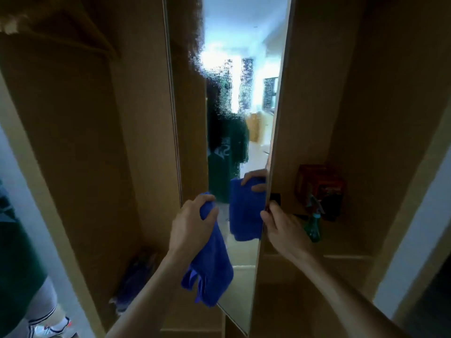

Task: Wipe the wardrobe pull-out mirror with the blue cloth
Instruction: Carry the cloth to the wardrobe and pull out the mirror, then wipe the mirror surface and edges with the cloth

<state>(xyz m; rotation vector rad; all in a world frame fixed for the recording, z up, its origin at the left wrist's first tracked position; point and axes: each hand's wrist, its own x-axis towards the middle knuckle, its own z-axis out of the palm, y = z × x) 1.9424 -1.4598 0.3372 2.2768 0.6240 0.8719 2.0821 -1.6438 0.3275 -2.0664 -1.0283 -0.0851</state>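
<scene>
A tall narrow pull-out mirror (pixel 234 93) stands out from the wardrobe, its upper half covered in spray droplets. My left hand (pixel 192 223) grips a bunched blue cloth (pixel 212 267) against the mirror's lower left part; most of the cloth hangs below the hand. The cloth and the hand are reflected in the glass. My right hand (pixel 280 230) holds the mirror's right edge, fingers curled round it at about the same height.
A green spray bottle (pixel 313 225) and a red box (pixel 319 184) stand on a wardrobe shelf right of the mirror. Dark folded fabric (pixel 136 276) lies low in the left compartment. Wooden wardrobe panels (pixel 80 142) close in on both sides.
</scene>
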